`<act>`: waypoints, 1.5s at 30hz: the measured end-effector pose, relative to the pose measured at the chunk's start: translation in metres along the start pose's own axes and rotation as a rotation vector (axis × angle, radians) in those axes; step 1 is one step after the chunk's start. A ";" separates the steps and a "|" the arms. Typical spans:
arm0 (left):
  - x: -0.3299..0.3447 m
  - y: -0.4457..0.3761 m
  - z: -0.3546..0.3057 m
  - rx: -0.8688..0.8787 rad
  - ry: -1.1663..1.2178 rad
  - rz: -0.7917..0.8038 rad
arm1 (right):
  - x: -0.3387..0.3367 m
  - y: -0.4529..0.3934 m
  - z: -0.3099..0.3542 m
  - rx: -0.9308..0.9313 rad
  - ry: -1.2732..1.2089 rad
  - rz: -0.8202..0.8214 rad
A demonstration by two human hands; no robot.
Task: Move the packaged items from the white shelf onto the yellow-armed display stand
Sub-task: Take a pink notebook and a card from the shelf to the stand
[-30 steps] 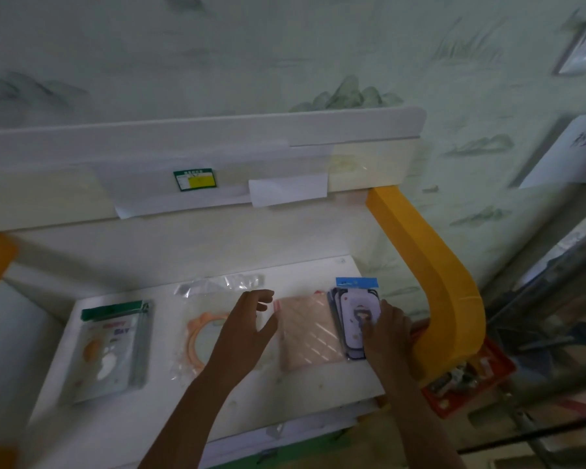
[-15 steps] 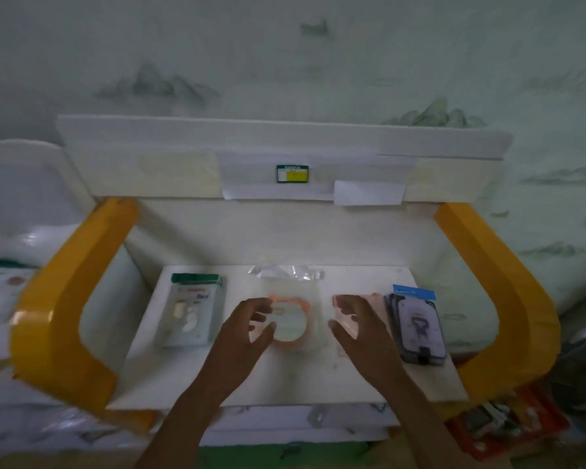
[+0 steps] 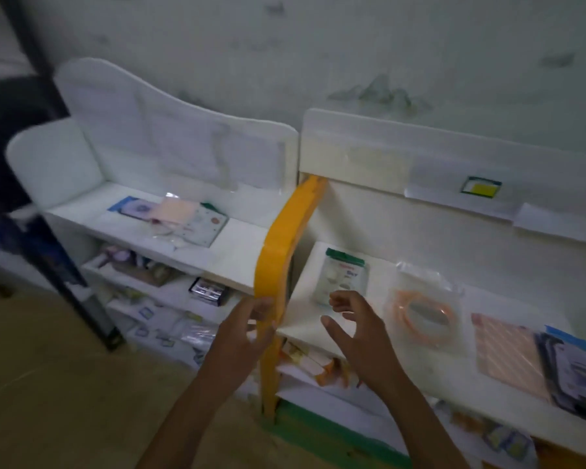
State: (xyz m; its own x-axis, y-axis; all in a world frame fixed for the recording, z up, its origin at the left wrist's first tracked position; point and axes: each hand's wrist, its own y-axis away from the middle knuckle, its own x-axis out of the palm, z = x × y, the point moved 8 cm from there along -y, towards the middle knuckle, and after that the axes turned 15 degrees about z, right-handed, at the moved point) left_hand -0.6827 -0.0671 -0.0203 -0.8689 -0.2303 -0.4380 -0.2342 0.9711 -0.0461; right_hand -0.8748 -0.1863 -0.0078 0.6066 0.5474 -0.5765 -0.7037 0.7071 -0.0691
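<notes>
Two empty hands hang in front of the two shelves, holding nothing.

The left hand (image 3: 247, 328) is just in front of the yellow arm (image 3: 285, 252), fingers loose and a little apart, and I cannot tell if it touches the arm. The right hand (image 3: 356, 328) floats over the front left corner of the display stand (image 3: 305, 319), its fingers spread and a bit bent. A small pile of packaged items (image 3: 173, 216) lies near the middle of the white shelf (image 3: 237, 255), toward its back edge. On the stand sit a green-topped pack (image 3: 345, 275), an orange ring in a bag (image 3: 423, 313), a pink pack (image 3: 508, 357) and a blue-topped pack (image 3: 579, 370) at the right edge. The pile looks slippery and stacked crooked, so I think a quick grab could let packs slide off the shelf. A reaching arm could also bump the yellow arm.
</notes>
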 end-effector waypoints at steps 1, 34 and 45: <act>-0.019 0.012 0.007 -0.007 -0.014 -0.035 | 0.018 -0.006 0.013 -0.024 -0.003 0.022; -0.382 0.029 0.193 -0.331 -0.083 -0.572 | 0.317 -0.335 0.159 -0.209 -0.071 0.452; -0.501 -0.070 0.284 -0.251 -0.058 -0.358 | 0.352 -0.433 0.178 -0.032 0.023 0.267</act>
State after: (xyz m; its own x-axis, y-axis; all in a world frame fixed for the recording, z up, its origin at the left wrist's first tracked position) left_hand -0.1077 -0.0016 -0.0524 -0.6894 -0.5390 -0.4839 -0.6211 0.7836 0.0120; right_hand -0.2906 -0.2203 -0.0355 0.3895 0.7024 -0.5958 -0.8493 0.5241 0.0626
